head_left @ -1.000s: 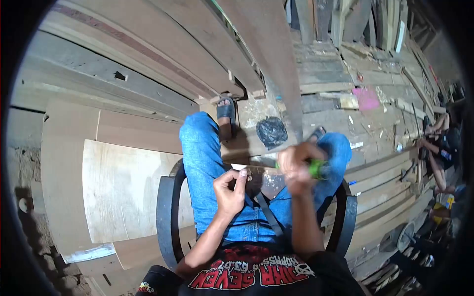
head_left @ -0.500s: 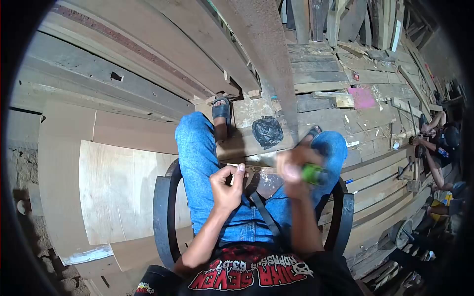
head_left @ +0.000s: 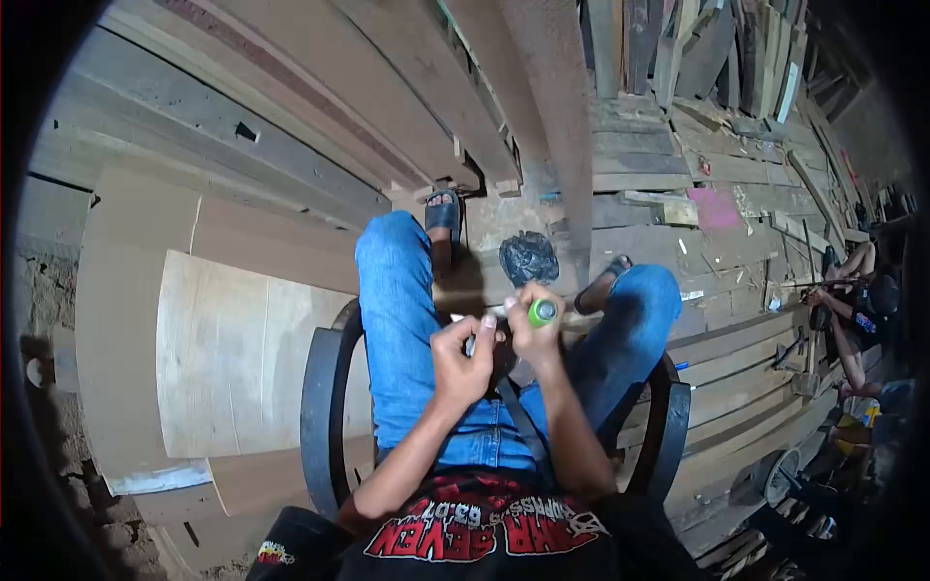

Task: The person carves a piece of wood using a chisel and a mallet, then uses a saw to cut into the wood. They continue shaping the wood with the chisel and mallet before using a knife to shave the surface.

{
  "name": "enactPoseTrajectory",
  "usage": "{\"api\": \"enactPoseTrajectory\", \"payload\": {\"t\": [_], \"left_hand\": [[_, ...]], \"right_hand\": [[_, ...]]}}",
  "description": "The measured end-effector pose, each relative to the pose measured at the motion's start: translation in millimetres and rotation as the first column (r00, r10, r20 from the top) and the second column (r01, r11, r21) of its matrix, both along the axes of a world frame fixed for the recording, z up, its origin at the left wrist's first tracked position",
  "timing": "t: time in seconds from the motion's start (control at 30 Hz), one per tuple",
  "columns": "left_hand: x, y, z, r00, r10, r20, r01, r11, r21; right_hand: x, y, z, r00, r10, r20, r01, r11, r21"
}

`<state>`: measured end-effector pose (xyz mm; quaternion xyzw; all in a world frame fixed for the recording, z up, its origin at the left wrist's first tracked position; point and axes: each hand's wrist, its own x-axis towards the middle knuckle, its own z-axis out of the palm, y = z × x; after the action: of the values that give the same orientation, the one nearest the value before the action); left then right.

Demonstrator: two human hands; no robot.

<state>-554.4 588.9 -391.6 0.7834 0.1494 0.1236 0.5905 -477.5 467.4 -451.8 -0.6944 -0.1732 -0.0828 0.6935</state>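
Observation:
My left hand [head_left: 462, 363] is closed in front of my lap. A pale tip shows at its fingers, but what they hold is too small and hidden to name. Close beside it on the right, my right hand [head_left: 531, 339] is wrapped round a green-handled tool [head_left: 542, 311], whose round grey butt end faces up toward me. The far end of that tool is hidden by the hand. Below the hands, a dark strap [head_left: 523, 421] runs across my jeans [head_left: 397, 310].
A black plastic bag [head_left: 529, 259] lies on the floor between my feet. Long boards [head_left: 320, 87] lean at the left, near a pale plywood sheet [head_left: 232, 353]. A curved dark chair arm [head_left: 325, 416] flanks me. Another person [head_left: 857, 300] sits at the far right.
My right hand has swung left and inward with the green-handled tool, coming next to my left hand. The left hand stays closed in nearly the same place. The view has shifted slightly.

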Motion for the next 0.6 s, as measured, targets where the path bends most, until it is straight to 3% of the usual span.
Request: {"api": "enactPoseTrajectory", "payload": {"t": [0.03, 0.07, 0.13, 0.23, 0.33, 0.37, 0.4, 0.43, 0.47, 0.53, 0.57, 0.6], "left_hand": [[1, -4, 3, 1.0, -0.001, 0.012, 0.001, 1.0, -0.022], [0, -8, 5, 0.998, 0.011, 0.064, -0.012, 1.0, 0.015], [-2, -11, 8, 1.0, -0.013, 0.005, 0.013, 0.998, 0.065], [-3, -11, 2, 1.0, 0.002, 0.015, -0.002, 1.0, -0.008], [-3, -7, 3, 1.0, 0.008, 0.002, -0.008, 1.0, -0.022], [-5, -4, -1, 1.0, 0.007, -0.017, -0.007, 0.999, -0.042], [-7, -3, -3, 0.999, -0.001, -0.043, -0.001, 0.998, -0.061], [-1, -9, 11, 0.999, 0.019, -0.037, -0.022, 0.996, -0.086], [0, -11, 7, 0.999, -0.001, -0.032, -0.002, 0.998, -0.07], [-11, -8, 0, 0.998, -0.042, -0.051, 0.041, 0.999, -0.03], [-14, -6, 1, 0.998, -0.064, -0.024, 0.065, 0.997, 0.037], [-16, -3, -1, 0.997, -0.068, -0.032, 0.069, 0.998, 0.008]], "right_hand": [[-3, 0, -4, 0.991, 0.095, -0.094, -0.073, 0.974, 0.216], [1, 9, 1, 0.999, -0.01, -0.038, 0.025, 0.911, 0.411], [11, -15, 67, 0.985, 0.161, -0.062, -0.082, 0.752, 0.654], [24, -39, 120, 0.992, 0.093, 0.09, -0.128, 0.637, 0.76], [15, -28, 85, 0.993, 0.102, 0.051, -0.107, 0.682, 0.723], [2, -6, 75, 0.982, 0.152, -0.108, -0.014, 0.634, 0.773], [0, 7, 11, 0.987, 0.054, -0.153, 0.008, 0.925, 0.38], [0, 7, 25, 0.991, 0.13, -0.026, -0.112, 0.925, 0.363], [-2, 2, 38, 0.977, 0.209, -0.042, -0.173, 0.896, 0.409], [3, -9, 55, 0.965, 0.225, -0.132, -0.086, 0.753, 0.652], [9, -20, 76, 0.981, 0.19, -0.033, -0.11, 0.69, 0.715], [11, -32, 101, 0.985, 0.166, -0.057, -0.075, 0.694, 0.716]]}}
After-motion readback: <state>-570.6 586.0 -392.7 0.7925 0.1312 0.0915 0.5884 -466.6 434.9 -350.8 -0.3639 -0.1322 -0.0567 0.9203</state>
